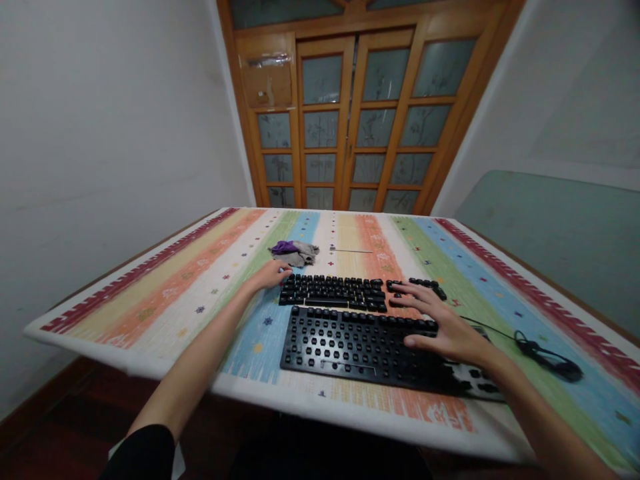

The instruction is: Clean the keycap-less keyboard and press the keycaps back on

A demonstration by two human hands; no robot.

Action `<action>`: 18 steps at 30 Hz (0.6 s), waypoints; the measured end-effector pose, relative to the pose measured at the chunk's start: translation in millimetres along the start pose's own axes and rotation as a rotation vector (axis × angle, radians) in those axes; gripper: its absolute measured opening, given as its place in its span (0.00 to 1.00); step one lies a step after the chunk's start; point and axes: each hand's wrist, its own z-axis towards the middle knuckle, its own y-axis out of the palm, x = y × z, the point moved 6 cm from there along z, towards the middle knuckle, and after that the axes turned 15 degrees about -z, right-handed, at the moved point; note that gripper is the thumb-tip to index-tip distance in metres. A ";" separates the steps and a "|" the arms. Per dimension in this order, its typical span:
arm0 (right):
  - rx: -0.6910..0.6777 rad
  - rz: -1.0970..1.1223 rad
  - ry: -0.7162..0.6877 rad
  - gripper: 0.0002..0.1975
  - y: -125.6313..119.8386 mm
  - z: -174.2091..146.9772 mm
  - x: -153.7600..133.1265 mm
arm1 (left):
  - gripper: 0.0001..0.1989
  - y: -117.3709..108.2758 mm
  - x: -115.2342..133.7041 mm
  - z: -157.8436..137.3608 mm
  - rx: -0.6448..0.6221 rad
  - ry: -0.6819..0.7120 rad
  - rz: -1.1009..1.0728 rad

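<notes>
A black keyboard base point(345, 343), stripped of most keycaps, lies near the table's front edge. Just beyond it, loose black keycaps point(333, 290) are laid out in rows like a keyboard layout. My left hand point(273, 274) rests at the upper left corner of these rows, its fingers stretched towards the end caps and holding nothing visible. Spread over the right side is my right hand point(445, 323), fingertips at a small cluster of keycaps and thumb above the base. It hides part of the base and some caps behind it.
A crumpled grey and purple cloth point(295, 253) lies beyond the keycaps, near a thin dark rod point(353, 251). The keyboard's coiled cable point(547, 357) is at the right. A striped tablecloth point(195, 280) covers the table; wooden glazed doors point(350, 127) stand behind.
</notes>
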 end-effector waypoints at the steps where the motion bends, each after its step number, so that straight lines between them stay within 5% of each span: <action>1: 0.002 0.006 -0.008 0.31 1.3 3.2 -2.7 | 0.13 1.4 -1.9 0.9 -0.010 0.004 -0.001; 11: -0.030 0.032 -0.085 0.28 16.1 37.8 -32.9 | 0.11 -2.2 -5.1 0.7 0.073 0.045 -0.048; 18: 0.074 0.062 -0.220 0.17 36.3 75.6 -83.7 | 0.16 -8.9 24.2 -38.8 0.088 0.089 -0.163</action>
